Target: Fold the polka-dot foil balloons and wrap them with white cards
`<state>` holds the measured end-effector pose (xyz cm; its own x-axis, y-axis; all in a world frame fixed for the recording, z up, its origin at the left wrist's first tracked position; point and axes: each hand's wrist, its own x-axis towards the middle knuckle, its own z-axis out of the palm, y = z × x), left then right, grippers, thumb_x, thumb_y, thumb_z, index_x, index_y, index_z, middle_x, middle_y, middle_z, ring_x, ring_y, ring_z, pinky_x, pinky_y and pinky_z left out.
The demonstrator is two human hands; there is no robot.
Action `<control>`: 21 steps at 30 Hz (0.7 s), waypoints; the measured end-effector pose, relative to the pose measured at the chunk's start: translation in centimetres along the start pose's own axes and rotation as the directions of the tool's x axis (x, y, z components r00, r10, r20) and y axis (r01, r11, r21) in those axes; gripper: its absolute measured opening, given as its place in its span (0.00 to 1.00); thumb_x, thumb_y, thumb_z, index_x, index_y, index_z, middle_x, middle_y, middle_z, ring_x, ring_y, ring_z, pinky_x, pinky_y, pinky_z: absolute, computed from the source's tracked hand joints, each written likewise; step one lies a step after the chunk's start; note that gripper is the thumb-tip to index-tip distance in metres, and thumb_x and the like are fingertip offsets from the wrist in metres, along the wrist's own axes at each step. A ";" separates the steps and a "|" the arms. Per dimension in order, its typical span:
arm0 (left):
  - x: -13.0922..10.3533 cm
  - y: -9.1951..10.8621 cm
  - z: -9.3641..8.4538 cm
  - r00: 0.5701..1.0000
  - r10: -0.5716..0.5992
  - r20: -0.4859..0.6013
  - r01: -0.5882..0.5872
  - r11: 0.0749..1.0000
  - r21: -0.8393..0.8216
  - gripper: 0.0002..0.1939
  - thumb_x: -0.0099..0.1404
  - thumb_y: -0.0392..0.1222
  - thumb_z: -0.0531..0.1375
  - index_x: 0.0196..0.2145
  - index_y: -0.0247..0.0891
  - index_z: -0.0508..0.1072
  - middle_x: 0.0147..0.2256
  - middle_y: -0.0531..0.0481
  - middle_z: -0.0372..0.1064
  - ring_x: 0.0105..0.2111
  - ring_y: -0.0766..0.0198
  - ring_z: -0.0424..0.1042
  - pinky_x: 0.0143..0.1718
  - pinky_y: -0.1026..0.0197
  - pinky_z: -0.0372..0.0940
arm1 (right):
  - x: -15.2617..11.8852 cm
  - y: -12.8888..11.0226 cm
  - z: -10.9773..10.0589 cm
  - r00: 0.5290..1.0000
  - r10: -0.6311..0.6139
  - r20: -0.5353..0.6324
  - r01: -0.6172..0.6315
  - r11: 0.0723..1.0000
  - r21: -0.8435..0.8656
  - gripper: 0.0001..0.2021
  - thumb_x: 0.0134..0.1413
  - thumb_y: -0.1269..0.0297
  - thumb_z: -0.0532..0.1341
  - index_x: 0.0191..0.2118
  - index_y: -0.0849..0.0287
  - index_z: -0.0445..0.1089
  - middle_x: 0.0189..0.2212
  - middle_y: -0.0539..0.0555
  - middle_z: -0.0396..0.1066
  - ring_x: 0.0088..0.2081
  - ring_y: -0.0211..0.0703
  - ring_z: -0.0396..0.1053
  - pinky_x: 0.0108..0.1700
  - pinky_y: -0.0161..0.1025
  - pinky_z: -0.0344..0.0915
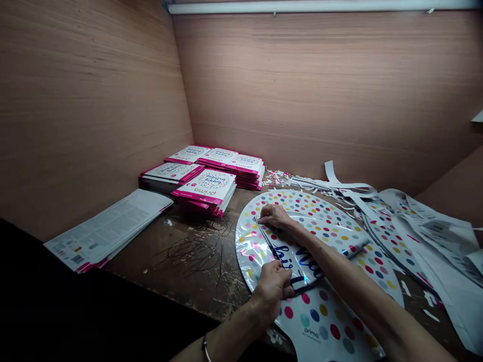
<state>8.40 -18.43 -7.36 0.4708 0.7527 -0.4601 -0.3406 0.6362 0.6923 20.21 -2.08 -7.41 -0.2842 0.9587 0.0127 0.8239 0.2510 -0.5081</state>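
Observation:
A partly folded foil balloon (302,251) with dark blue lettering and coloured dots lies on top of another flat, dotted white foil balloon (335,327), whose tail points toward me. My left hand (272,286) is closed on the near left end of the folded edge, thumb and fingers pinching it. At the far end of that same edge, my right hand (277,216) has its fingers curled together on the folded corner. My right forearm crosses over the balloon and hides part of the lettering.
Several stacks of pink-and-white printed packets (206,186) stand at the back left. Long printed card sleeves (109,229) lie at the left edge, near thin dark threads (199,251). White strips (349,186), paper scraps and more dotted balloons (396,236) lie right. Wooden panels (320,90) enclose the table.

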 end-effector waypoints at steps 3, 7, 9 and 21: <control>-0.2 0.3 0.2 1.000 0.024 -0.004 -0.024 1.000 -0.001 0.18 0.45 0.44 0.67 0.28 0.33 0.64 0.22 0.55 0.59 0.21 0.70 0.64 0.25 0.65 0.60 | 0.2 -0.4 -0.1 0.999 -0.033 0.020 0.033 0.999 0.006 0.09 0.44 0.61 0.65 0.34 0.56 0.71 0.26 0.47 0.70 0.32 0.39 0.66 0.41 0.39 0.57; -0.2 -0.1 0.2 0.999 0.033 -0.012 -0.033 0.999 0.018 0.18 0.45 0.44 0.67 0.28 0.33 0.65 0.22 0.55 0.60 0.22 0.69 0.65 0.25 0.66 0.61 | 0.1 -1.1 -0.2 0.995 -0.101 -0.008 0.101 0.995 -0.012 0.08 0.38 0.62 0.68 0.24 0.59 0.71 0.33 0.52 0.71 0.39 0.45 0.65 0.44 0.41 0.55; -0.1 -0.6 0.2 0.998 0.061 -0.006 -0.061 0.996 0.060 0.17 0.47 0.44 0.66 0.29 0.33 0.65 0.23 0.54 0.61 0.22 0.69 0.66 0.25 0.66 0.61 | -0.2 -1.3 -1.0 0.992 -0.118 -0.048 0.117 0.993 -0.010 0.06 0.38 0.65 0.67 0.23 0.60 0.70 0.36 0.53 0.71 0.40 0.44 0.65 0.42 0.39 0.57; 0.3 11.6 -2.4 0.760 0.454 0.465 -0.637 0.380 0.671 0.10 0.55 0.43 0.60 0.32 0.35 0.75 0.34 0.46 0.74 0.37 0.56 0.72 0.41 0.57 0.66 | -19.4 -6.2 -13.6 0.569 -0.600 -0.562 0.413 0.800 -0.436 0.09 0.59 0.69 0.49 0.34 0.58 0.65 0.35 0.53 0.70 0.34 0.38 0.68 0.37 0.36 0.64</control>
<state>2.63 -10.40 -0.79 0.5818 0.7822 0.2227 0.1163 -0.3511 0.9291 27.29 -20.44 7.17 -0.3809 0.4706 0.7959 0.7553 0.6549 -0.0257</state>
